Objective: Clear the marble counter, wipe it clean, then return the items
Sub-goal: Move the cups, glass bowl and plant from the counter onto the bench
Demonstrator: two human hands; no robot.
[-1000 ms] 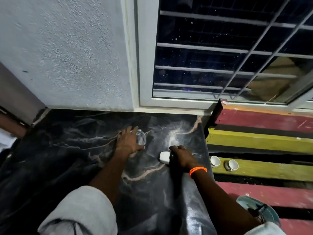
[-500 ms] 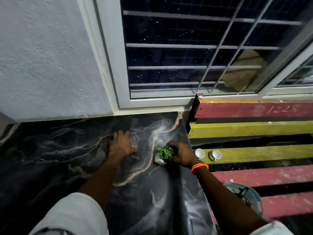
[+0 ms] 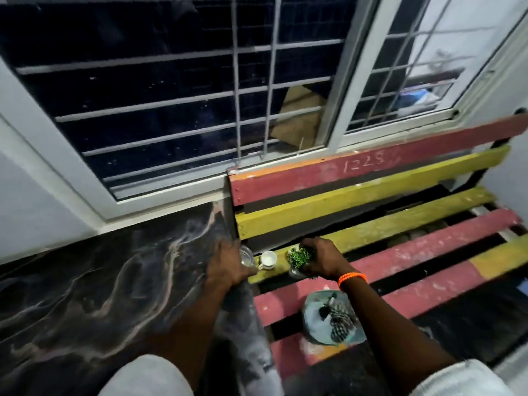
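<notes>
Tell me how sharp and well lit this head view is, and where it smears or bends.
Head view: dim indoor light, dark outside the window; motion smear on the window bars and the bench slats; wide-angle bowing of the frame lines toward the edges; pale sheen on the marble counter; left hand on a glass and right hand on the small plant fairly readable.

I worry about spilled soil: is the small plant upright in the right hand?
Upright: the small plant's leaves point upward while the right hand grips its pot.
</notes>
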